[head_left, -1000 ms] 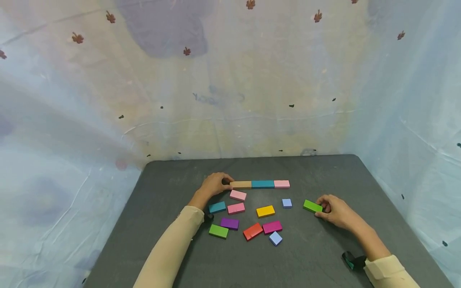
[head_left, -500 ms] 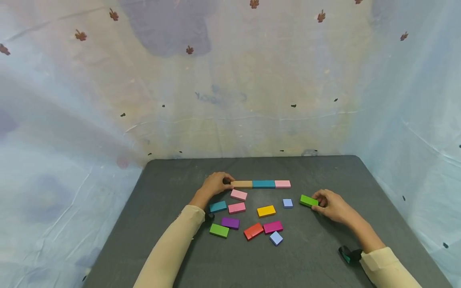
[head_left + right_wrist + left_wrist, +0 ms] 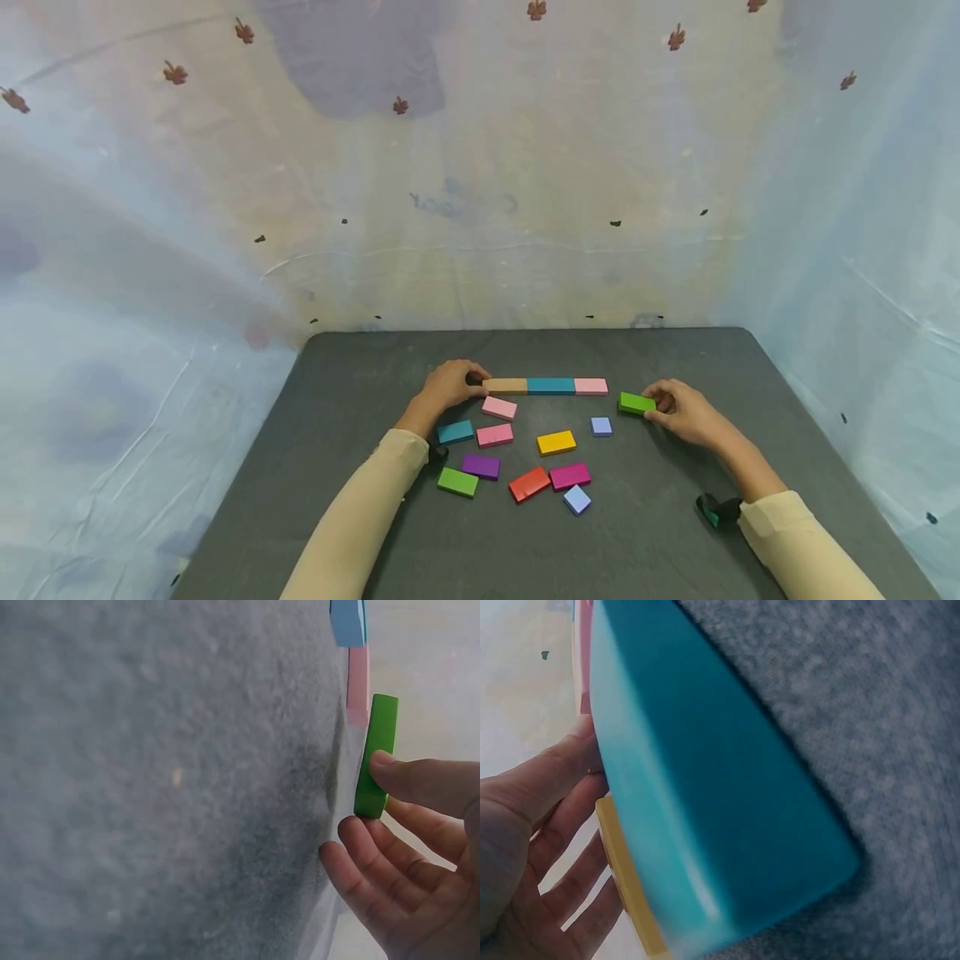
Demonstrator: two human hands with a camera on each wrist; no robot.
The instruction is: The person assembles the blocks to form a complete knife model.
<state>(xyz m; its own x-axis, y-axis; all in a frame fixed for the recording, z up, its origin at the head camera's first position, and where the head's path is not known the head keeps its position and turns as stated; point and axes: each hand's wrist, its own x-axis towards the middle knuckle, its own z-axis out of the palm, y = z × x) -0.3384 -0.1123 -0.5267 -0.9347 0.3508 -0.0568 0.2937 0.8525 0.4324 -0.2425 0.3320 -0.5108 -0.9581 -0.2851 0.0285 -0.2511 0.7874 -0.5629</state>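
A straight row at the back of the table has a tan block (image 3: 506, 386), a teal block (image 3: 551, 386) and a pink block (image 3: 591, 387), end to end. My left hand (image 3: 448, 386) pinches the left end of the tan block with thumb and index finger. My right hand (image 3: 688, 411) holds a green block (image 3: 637, 403) between thumb and fingers, just right of the pink end. In the right wrist view, the thumb lies on the green block (image 3: 377, 757). A loose teal block (image 3: 712, 787) covers much of the left hand's work in the left wrist view.
Loose blocks lie in front of the row: pink (image 3: 499, 407), rose (image 3: 495, 435), teal (image 3: 455, 432), purple (image 3: 481, 467), green (image 3: 458, 482), yellow (image 3: 556, 442), red (image 3: 529, 484), magenta (image 3: 570, 476) and light blue (image 3: 601, 427). A plastic sheet (image 3: 480, 275) hangs behind the dark table (image 3: 637, 542).
My right hand has moved left and away from me with the green block, bringing it close to the row's right end. The left hand has stayed at the tan block.
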